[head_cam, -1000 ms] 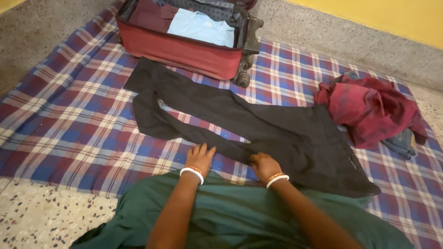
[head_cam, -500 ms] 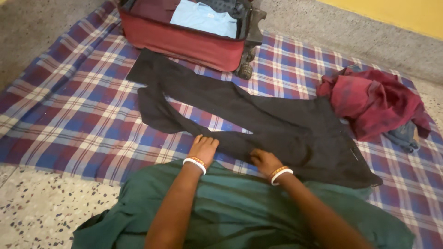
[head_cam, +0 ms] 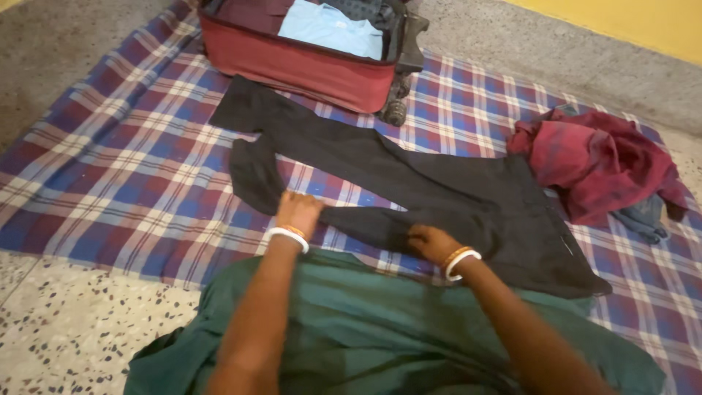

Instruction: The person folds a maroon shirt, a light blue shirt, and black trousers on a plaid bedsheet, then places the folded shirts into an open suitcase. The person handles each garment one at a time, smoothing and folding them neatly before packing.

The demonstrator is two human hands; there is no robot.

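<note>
Black trousers (head_cam: 409, 175) lie spread on a plaid blanket (head_cam: 117, 168), legs pointing to the upper left, waist at the right. My left hand (head_cam: 296, 211) grips the nearer trouser leg where the cloth bunches. My right hand (head_cam: 430, 241) presses on the same leg closer to the seat, fingers curled into the fabric. Both wrists wear white and orange bangles. My green garment (head_cam: 365, 329) fills the bottom of the view.
An open red suitcase (head_cam: 307, 69) with a light blue shirt (head_cam: 333, 29) and dark clothes inside stands at the top. A crumpled maroon garment (head_cam: 596, 161) over a bit of denim lies at the right. Speckled stone floor (head_cam: 66, 329) borders the blanket.
My left hand has slid up and left along the near trouser leg and closed on it. My right hand shifted slightly right. The near leg is more bunched.
</note>
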